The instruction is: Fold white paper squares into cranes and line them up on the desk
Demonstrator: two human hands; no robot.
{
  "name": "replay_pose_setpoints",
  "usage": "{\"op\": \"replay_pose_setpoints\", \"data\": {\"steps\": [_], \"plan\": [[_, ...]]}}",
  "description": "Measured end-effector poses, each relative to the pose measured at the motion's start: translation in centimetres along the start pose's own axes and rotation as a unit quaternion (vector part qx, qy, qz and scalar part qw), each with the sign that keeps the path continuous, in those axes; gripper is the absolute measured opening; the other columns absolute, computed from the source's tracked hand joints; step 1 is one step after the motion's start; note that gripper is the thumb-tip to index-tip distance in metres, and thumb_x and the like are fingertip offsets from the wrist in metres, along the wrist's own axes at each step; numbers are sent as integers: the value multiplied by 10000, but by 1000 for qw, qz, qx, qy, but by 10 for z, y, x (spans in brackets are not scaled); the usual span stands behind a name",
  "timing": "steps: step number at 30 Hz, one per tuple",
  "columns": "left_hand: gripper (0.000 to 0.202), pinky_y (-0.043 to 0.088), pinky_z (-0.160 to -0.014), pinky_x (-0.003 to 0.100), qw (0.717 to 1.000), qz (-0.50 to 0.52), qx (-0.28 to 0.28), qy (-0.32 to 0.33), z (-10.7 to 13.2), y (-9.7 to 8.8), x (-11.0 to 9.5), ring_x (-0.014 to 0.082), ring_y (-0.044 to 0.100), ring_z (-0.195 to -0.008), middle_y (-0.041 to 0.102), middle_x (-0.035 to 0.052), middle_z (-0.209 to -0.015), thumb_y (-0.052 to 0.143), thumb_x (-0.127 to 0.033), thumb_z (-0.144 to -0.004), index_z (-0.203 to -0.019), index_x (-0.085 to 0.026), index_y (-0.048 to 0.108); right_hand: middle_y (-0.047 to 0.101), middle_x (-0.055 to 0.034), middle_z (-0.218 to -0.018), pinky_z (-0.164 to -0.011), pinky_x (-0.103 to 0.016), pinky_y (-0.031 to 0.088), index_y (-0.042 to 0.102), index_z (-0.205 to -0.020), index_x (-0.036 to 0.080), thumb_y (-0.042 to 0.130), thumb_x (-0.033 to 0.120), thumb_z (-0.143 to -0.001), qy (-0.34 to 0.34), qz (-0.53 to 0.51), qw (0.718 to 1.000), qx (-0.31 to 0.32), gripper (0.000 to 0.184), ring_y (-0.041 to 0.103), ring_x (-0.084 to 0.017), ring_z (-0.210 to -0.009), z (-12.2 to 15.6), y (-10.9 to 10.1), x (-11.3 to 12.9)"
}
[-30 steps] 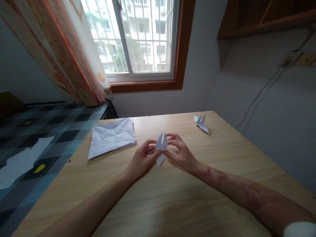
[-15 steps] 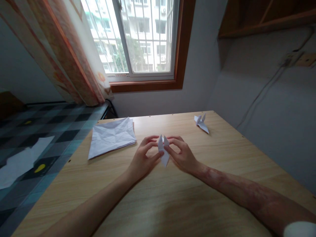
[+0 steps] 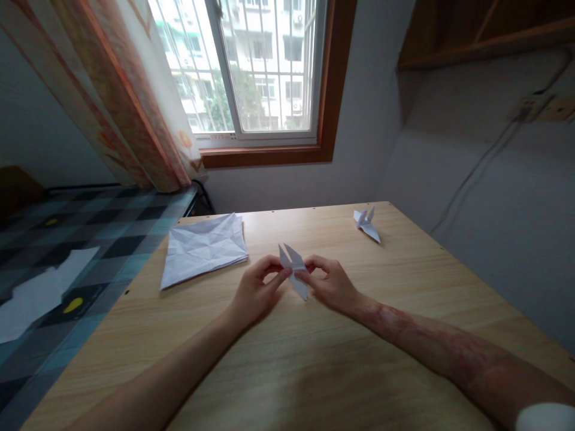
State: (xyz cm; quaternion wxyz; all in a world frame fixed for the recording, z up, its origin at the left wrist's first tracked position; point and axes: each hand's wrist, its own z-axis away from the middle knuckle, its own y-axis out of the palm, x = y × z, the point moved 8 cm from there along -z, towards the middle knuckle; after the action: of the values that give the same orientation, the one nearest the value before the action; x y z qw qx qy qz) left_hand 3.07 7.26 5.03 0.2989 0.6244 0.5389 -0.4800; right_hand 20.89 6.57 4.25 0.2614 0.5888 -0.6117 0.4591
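Note:
A small piece of white folded paper (image 3: 294, 263) is pinched between both hands above the middle of the table. Two narrow points stick up from it, and a wider point hangs down toward me. My left hand (image 3: 260, 284) grips its left edge between thumb and fingers. On the other side, my right hand (image 3: 330, 282) has its thumb pressed on the front, with the fingers partly hidden behind the paper. A finished-looking white paper crane (image 3: 367, 225) rests near the table's far right corner.
Creased white sheets (image 3: 204, 248) lie stacked at the table's (image 3: 278, 371) far left. Left of it, a checkered bed (image 3: 112, 239) carries more white paper (image 3: 47, 293). A white rounded object (image 3: 545, 417) shows at the bottom right. The wall and window (image 3: 269, 78) stand beyond.
The folded paper has turned, its two upper points now leaning left. My left hand has shifted slightly left and down, and its fingers have curled in closer.

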Motion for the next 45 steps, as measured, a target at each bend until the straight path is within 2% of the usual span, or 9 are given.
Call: {"op": "replay_pose_setpoints", "data": {"steps": [5, 9, 14, 20, 26, 30, 40, 42, 45], "plan": [[336, 634, -949, 355, 998, 61, -7, -30, -1, 0, 13, 241, 788, -985, 836, 79, -1056, 906, -451, -897, -1057, -179, 791, 775, -6, -792, -608, -280, 532, 730, -910, 214, 890, 566, -901, 88, -135, 987, 23, 387, 692, -168, -659, 3, 10, -25], [347, 619, -866, 326, 996, 58, 36, -64, -1, 8, 16, 230, 773, -927, 833, 75, -1007, 886, -479, -914, -1044, -169, 800, 742, 9, -715, -566, -254, 496, 690, -866, 204, 928, 587, -855, 109, -174, 978, 22, 451, 668, -146, -596, 4, 12, -31], [345, 584, -843, 311, 995, 31, 59, -80, 0, 10, 12, 220, 729, -896, 815, 58, -954, 823, -519, -959, -965, -174, 804, 765, -9, -751, -603, -272, 547, 683, -825, 204, 928, 619, -834, 123, -176, 975, 50, 482, 715, -170, -647, 5, 17, -31], [404, 535, -766, 268, 994, 59, 35, -85, -4, 6, 15, 176, 667, -802, 746, 24, -843, 818, -569, -948, -871, -180, 740, 807, -51, -829, -769, -322, 604, 761, -858, 190, 762, 584, -1007, 89, -126, 978, 138, 422, 759, -203, -778, 10, 25, -20], [375, 570, -789, 288, 982, 115, 68, -130, -1, 13, 25, 199, 732, -829, 813, 41, -900, 888, -532, -896, -972, -178, 793, 782, -49, -826, -745, -301, 583, 763, -880, 180, 714, 594, -1039, 81, -115, 978, 156, 446, 733, -196, -777, 9, 25, -14], [335, 568, -802, 296, 982, 106, 81, -131, 3, 14, 26, 212, 749, -856, 840, 61, -962, 889, -488, -909, -998, -171, 825, 742, -30, -867, -707, -287, 551, 754, -968, 185, 700, 637, -1035, 77, -135, 978, 137, 461, 684, -178, -761, 6, 23, -15], [405, 532, -791, 288, 985, 81, 102, -115, 3, 18, 17, 199, 677, -848, 771, 44, -921, 778, -575, -983, -986, -170, 764, 688, -11, -787, -720, -289, 504, 712, -867, 196, 634, 628, -1080, 59, -119, 983, 128, 487, 635, -167, -737, 3, 19, -11], [433, 500, -763, 272, 987, 67, 98, -108, 1, 16, 18, 178, 614, -819, 706, 19, -885, 750, -601, -993, -973, -169, 726, 678, -18, -778, -744, -301, 502, 684, -823, 199, 608, 615, -1096, 53, -129, 985, 103, 503, 622, -171, -750, 1, 16, -12], [464, 429, -681, 251, 986, 43, 102, -125, 2, 14, 23, 147, 497, -745, 587, -22, -817, 708, -635, -1002, -957, -175, 674, 694, -7, -844, -713, -304, 503, 694, -1033, 223, 668, 578, -1066, 57, -194, 979, 14, 358, 613, -168, -731, -3, 3, -19]]}}
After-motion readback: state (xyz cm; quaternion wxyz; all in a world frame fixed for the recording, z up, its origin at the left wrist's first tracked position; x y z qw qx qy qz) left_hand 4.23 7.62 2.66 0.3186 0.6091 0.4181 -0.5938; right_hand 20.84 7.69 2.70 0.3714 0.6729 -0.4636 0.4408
